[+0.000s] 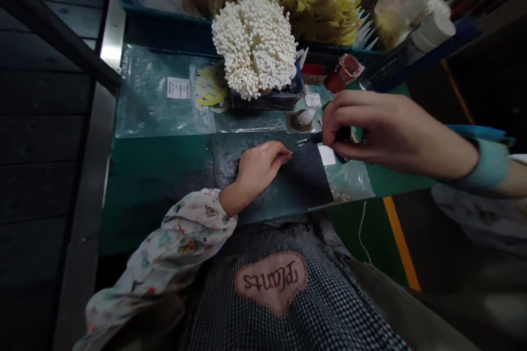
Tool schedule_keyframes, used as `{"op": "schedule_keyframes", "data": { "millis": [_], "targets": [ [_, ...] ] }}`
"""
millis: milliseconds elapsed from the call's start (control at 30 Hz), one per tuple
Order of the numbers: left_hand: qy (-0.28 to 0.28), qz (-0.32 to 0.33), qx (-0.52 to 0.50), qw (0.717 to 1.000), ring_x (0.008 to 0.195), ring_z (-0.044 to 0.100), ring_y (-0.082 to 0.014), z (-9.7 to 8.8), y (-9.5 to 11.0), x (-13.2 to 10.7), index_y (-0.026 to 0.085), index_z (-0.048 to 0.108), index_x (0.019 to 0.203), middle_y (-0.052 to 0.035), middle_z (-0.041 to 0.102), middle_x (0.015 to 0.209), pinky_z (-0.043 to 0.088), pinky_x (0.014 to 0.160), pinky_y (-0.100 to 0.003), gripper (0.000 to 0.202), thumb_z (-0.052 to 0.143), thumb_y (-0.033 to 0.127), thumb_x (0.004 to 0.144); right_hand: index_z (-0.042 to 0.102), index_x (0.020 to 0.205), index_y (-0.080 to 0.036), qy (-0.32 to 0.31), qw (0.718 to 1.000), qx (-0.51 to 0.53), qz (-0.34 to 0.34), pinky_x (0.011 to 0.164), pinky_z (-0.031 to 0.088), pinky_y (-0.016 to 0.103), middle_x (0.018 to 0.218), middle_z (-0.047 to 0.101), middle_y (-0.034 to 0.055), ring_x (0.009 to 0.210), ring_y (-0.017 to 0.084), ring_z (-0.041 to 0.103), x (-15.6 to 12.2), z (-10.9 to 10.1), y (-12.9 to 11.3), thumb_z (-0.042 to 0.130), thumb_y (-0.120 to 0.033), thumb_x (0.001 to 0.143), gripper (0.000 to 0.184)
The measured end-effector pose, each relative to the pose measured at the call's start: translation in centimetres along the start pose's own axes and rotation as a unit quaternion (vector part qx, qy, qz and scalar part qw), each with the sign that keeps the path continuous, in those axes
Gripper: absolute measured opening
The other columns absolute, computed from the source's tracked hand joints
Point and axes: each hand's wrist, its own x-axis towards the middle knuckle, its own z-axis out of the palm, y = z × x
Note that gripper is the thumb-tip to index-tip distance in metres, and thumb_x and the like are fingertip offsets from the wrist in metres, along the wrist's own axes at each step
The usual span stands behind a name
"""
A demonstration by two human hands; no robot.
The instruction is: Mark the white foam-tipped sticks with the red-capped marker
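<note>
My left hand [261, 167] rests over a dark mat [304, 173], thumb and fingertips pinched together. Whatever is in that pinch is too small to make out. Just to the right, my right hand [366, 126] is closed around a small black-handled tool [317, 137] with a thin metal tip. The tip points left toward my left fingertips, a short gap away. Its kind is unclear, since the fingers cover most of it. A white nozzle tip [306, 116] sits on a small brown-stained patch beyond the tool. Close under my right fingers lies a white paper piece [327, 154].
A dense bundle of white-tipped stems [255, 46] stands behind the mat. Yellow-green petal-like pieces [325, 11] fill a bin at the back. A red container [343, 72] and a white-capped bottle [432, 33] stand at the right. Clear plastic bags [152, 107] cover the left.
</note>
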Motion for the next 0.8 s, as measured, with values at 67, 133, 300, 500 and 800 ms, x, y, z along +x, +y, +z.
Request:
{"op": "schedule_keyframes", "data": {
  "millis": [67,133,300,500,800],
  "targets": [
    [0.007,0.008,-0.006,1.000,0.091,0.074,-0.0186,0.0,-0.1,0.0,0.020,0.073,0.096,-0.0014,0.080,0.099,0.054,0.078,-0.029,0.003,0.070,0.019,0.094,0.061,0.088,-0.025,0.026,0.999,0.020,0.032,0.075,0.050,0.037,0.094,0.065,0.0041,0.086,0.020,0.064,-0.7,-0.6,0.2,0.061,-0.026,0.094,0.006],
    [0.014,0.015,-0.013,1.000,0.091,0.074,-0.0184,0.1,-0.2,-0.1,0.020,0.073,0.095,-0.0012,0.080,0.098,0.054,0.078,-0.029,0.002,0.071,0.019,0.093,0.061,0.088,-0.025,0.056,0.994,0.054,0.078,0.071,0.049,0.036,0.091,0.065,0.0034,0.083,0.020,0.063,-1.8,-0.7,0.6,0.065,-0.029,0.092,0.007],
    [0.035,0.038,-0.029,0.998,0.090,0.075,-0.0179,0.2,-0.7,-0.2,0.021,0.073,0.094,-0.0007,0.080,0.097,0.056,0.077,-0.029,0.004,0.071,0.018,0.093,0.061,0.084,-0.024,0.130,0.958,0.197,0.164,0.070,0.049,0.034,0.091,0.065,0.0030,0.082,0.019,0.061,-4.6,1.0,1.5,0.073,-0.034,0.087,0.016],
    [0.063,0.056,-0.037,0.996,0.090,0.076,-0.0171,-0.2,-0.4,-0.3,0.021,0.074,0.092,-0.0016,0.080,0.095,0.058,0.080,-0.029,0.003,0.074,0.017,0.091,0.059,0.081,-0.023,0.214,0.919,0.251,0.216,0.076,0.052,0.035,0.089,0.065,0.0037,0.084,0.019,0.062,-7.2,4.5,3.8,0.075,-0.036,0.084,0.022],
    [0.095,0.150,-0.037,0.983,0.089,0.078,-0.0170,-0.6,0.4,-0.1,0.019,0.073,0.091,-0.0027,0.081,0.094,0.056,0.104,-0.044,0.002,0.072,0.019,0.093,0.056,0.076,-0.023,0.299,0.876,-0.028,0.377,0.076,0.049,0.041,0.080,0.059,0.0060,0.082,0.025,0.057,-9.2,13.5,15.0,0.068,-0.031,0.080,0.015]
  ]
}}
